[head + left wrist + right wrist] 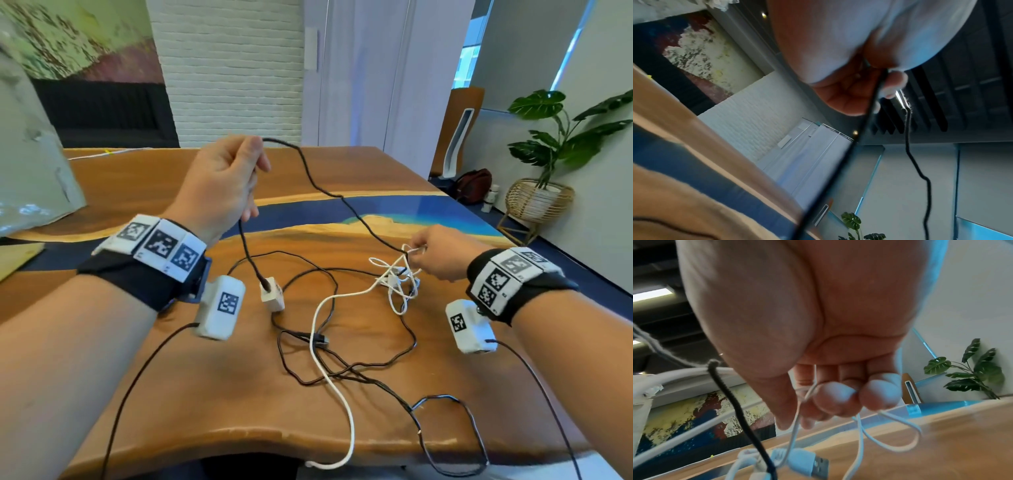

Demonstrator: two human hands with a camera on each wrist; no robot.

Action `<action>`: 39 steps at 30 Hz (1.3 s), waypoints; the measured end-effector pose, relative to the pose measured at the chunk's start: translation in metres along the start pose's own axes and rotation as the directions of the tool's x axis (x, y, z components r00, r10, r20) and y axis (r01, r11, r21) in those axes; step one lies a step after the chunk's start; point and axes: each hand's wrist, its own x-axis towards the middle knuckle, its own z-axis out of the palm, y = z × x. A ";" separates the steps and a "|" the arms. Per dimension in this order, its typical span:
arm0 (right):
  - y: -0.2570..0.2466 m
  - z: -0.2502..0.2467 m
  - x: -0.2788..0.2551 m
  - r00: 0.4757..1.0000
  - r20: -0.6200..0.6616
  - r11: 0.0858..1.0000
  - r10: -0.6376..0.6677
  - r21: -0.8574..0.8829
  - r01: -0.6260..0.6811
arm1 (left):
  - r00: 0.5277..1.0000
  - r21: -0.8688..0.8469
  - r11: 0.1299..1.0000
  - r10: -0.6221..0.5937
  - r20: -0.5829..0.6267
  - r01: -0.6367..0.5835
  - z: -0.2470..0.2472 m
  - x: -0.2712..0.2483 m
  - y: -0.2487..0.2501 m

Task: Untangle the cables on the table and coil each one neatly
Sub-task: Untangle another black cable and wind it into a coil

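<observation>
My left hand (255, 166) is raised above the wooden table (205, 394) and grips a black cable (318, 185). One end of it hangs down to a white charger block (273, 295); the other run slopes right to my right hand (418, 253). That hand pinches thin white cable loops (399, 274) just above the table, where the black cable passes through them. In the left wrist view the black cable (869, 116) crosses the curled fingers (894, 84). In the right wrist view fingertips (834, 397) hold the white loops (900, 433) above a USB plug (813, 466).
A thicker white cable (337, 390) runs over the near table edge. Dark cable loops (346, 371) with a USB connector (320, 339) lie mid-table. A grey plastic bag (30, 154) stands at the left. A potted plant (555, 137) is on the floor at the right.
</observation>
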 end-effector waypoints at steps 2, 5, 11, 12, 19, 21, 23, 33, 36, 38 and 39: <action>-0.007 -0.006 -0.004 0.999 0.036 0.999 0.003 -0.035 -0.002 | 0.998 0.036 0.998 0.054 0.028 -0.055 0.005 0.004 0.012; -0.025 -0.028 -0.011 0.986 -0.085 0.989 -0.143 0.016 0.145 | 0.988 0.139 0.981 0.121 0.093 -0.133 0.015 0.011 0.029; -0.078 -0.045 -0.037 0.881 -0.016 0.619 -0.472 0.706 0.344 | 0.984 0.251 0.954 0.136 0.115 -0.161 0.029 0.018 0.050; -0.081 -0.044 -0.039 0.858 0.030 0.610 -0.512 0.716 0.339 | 0.985 0.266 0.950 0.145 0.093 -0.164 0.026 0.020 0.052; -0.020 -0.029 0.002 0.977 -0.152 0.986 -0.153 0.045 0.161 | 0.982 0.278 0.953 0.156 -0.105 -0.121 -0.024 0.029 0.048; -0.006 -0.030 0.009 0.958 -0.286 0.991 -0.014 0.122 0.051 | 0.991 0.312 0.947 0.108 -0.081 -0.078 -0.025 0.028 0.044; -0.008 -0.035 0.015 0.937 -0.337 0.882 0.094 0.464 0.079 | 1.000 0.335 0.942 0.028 -0.004 -0.025 -0.015 0.023 0.038; -0.128 -0.098 -0.045 0.898 -0.372 0.395 -0.236 0.807 0.438 | 0.920 0.372 0.927 -0.108 0.376 -0.043 0.055 0.005 0.039; -0.147 -0.106 -0.057 0.841 -0.409 0.239 -0.354 0.830 0.505 | 0.914 0.371 0.922 -0.048 0.403 -0.115 0.066 0.000 0.042; -0.146 -0.106 -0.057 0.800 -0.442 0.135 -0.405 0.837 0.530 | 0.944 0.283 0.955 -0.010 0.330 -0.089 0.068 0.000 0.042; -0.142 -0.104 -0.055 0.794 -0.456 0.132 -0.403 0.829 0.543 | 0.960 0.248 0.967 -0.015 0.280 -0.057 0.067 0.002 0.042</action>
